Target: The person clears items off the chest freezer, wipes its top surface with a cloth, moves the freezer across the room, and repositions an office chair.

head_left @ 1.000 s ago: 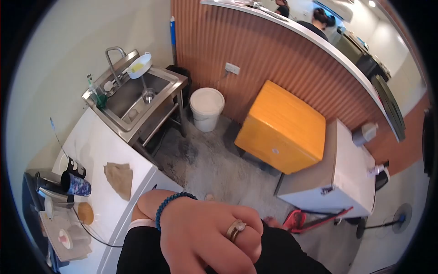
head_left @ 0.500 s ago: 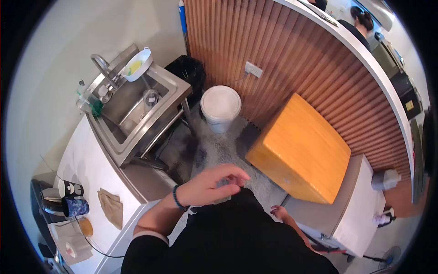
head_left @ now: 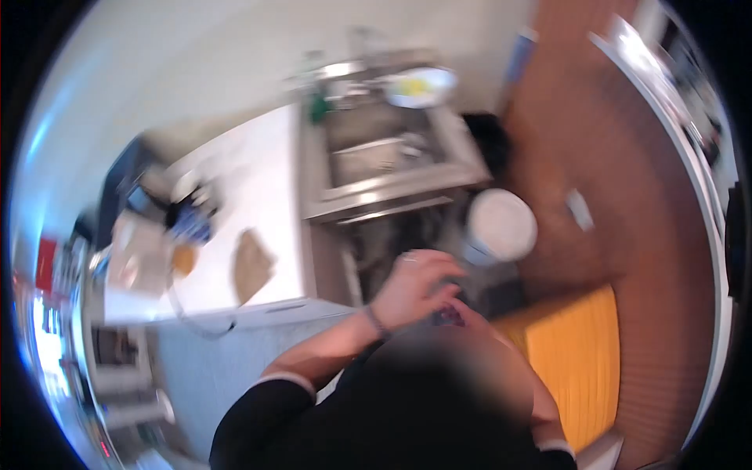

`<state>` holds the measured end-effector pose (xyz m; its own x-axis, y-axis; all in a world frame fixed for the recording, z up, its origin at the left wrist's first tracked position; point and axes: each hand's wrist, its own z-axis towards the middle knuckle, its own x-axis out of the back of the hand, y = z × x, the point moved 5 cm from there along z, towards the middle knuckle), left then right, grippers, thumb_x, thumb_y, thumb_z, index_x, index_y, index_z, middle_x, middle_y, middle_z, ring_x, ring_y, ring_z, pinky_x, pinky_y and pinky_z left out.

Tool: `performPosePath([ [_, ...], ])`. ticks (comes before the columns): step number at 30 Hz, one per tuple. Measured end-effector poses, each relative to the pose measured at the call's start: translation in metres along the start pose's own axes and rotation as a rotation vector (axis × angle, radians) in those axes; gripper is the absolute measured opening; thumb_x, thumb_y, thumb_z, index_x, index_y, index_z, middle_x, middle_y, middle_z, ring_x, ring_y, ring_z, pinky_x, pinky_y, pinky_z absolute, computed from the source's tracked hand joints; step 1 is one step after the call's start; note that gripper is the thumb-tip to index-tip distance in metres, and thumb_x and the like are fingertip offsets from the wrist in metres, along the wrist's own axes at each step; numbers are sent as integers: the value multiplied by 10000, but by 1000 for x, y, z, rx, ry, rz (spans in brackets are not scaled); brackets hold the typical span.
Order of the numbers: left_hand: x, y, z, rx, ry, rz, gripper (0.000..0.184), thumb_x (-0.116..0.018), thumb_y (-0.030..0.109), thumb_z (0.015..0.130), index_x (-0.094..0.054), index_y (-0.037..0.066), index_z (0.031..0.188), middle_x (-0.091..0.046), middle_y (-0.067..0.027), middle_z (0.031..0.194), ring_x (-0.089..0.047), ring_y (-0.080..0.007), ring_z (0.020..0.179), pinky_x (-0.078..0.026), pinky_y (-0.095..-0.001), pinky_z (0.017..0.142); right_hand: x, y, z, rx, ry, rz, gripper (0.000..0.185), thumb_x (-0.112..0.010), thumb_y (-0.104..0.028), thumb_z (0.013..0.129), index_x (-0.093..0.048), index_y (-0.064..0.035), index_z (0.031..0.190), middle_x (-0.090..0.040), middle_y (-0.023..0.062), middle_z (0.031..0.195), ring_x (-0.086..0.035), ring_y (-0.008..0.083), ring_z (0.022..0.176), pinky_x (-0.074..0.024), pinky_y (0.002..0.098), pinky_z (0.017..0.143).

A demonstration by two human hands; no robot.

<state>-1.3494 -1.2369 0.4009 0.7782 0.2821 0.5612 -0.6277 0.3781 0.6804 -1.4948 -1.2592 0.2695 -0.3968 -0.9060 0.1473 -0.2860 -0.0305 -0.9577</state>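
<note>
The view is smeared by motion. My left hand [head_left: 413, 288], with a ring and a wrist bracelet, is in front of my body with its fingers curved and a gap between them and the thumb; nothing shows in it. Just to its right is my right hand [head_left: 468, 315], blurred, its fingers hard to make out. A small dark reddish patch [head_left: 449, 316] lies between the two hands; what it is cannot be made out. Beyond the hands stands a white lidded bucket [head_left: 503, 225].
A steel sink [head_left: 376, 190] with a white dish [head_left: 421, 88] stands ahead. The white counter [head_left: 266, 164] at left bears a brown cloth [head_left: 252, 268], a blue patterned cup [head_left: 190, 225] and other items. A yellow box [head_left: 580, 360] stands at right by a brown ribbed wall [head_left: 658, 258].
The view has swung left, so the sink, counter and bucket appear farther right. My right hand has come in from the side, close to my left hand.
</note>
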Motion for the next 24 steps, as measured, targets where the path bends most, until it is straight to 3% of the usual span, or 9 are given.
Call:
performPosePath([
  [2,23,0,-2,-33,31,-49,222,-589,174,683,-540,109,889,-520,-66,911,-477,-249,896,-347,-354,794,-41,-30,31,-67,-186,284,530,-533,-242,794,-284,-66,1228,-426,82,1119,-426,193,1011,-364,332,853],
  [4,67,11,-10,-115,51,-128,214,-584,157,685,-525,101,883,-506,-51,905,-469,-239,896,-341,-350,785,-88,-63,58,116,-304,428,498,-504,-246,813,-298,-37,1214,-422,81,1126,-420,203,1034,-364,348,858],
  [7,130,-2,-41,-92,176,-128,205,-574,151,696,-517,93,885,-499,-59,918,-463,-244,898,-342,-348,782,-161,-105,80,71,-427,587,455,-502,-236,816,-339,-22,1182,-447,76,1095,-437,194,1015,-381,348,838],
  [12,198,-22,-103,-20,230,-57,205,-559,160,728,-533,89,919,-506,-68,922,-476,-230,870,-355,-331,760,-223,-125,121,-25,-693,166,404,-508,-169,807,-374,-24,1159,-467,79,1074,-450,157,979,-379,300,831],
  [13,214,-29,-116,-18,268,-37,230,-560,142,712,-519,90,932,-501,-89,933,-469,-260,886,-358,-336,766,-232,-130,125,-59,-720,23,380,-511,-132,800,-391,-27,1146,-472,93,1065,-453,148,965,-380,281,821],
  [16,268,-55,-157,124,403,25,239,-559,125,714,-521,72,944,-525,-95,900,-494,-246,858,-373,-335,769,-257,-123,133,-184,-731,214,406,-508,-114,798,-380,-39,1176,-476,99,1066,-450,151,972,-368,273,838],
  [18,296,-76,-187,314,495,-11,242,-554,108,716,-517,54,949,-529,-90,893,-508,-230,839,-396,-316,736,-266,-110,132,-176,-731,116,425,-504,-109,799,-361,-48,1195,-474,95,1073,-449,152,976,-364,271,844],
  [20,317,-91,-216,321,572,122,248,-550,86,721,-506,34,959,-531,-84,875,-515,-199,798,-411,-285,697,-269,-106,125,-175,-720,24,446,-501,-104,800,-342,-56,1214,-472,92,1080,-447,153,979,-359,268,849],
  [24,333,-88,-247,390,678,15,260,-549,66,723,-494,24,974,-530,-69,845,-504,-162,771,-407,-265,697,-263,-107,104,-225,-582,60,427,-492,-119,807,-349,-59,1205,-467,87,1094,-437,152,988,-352,270,855],
])
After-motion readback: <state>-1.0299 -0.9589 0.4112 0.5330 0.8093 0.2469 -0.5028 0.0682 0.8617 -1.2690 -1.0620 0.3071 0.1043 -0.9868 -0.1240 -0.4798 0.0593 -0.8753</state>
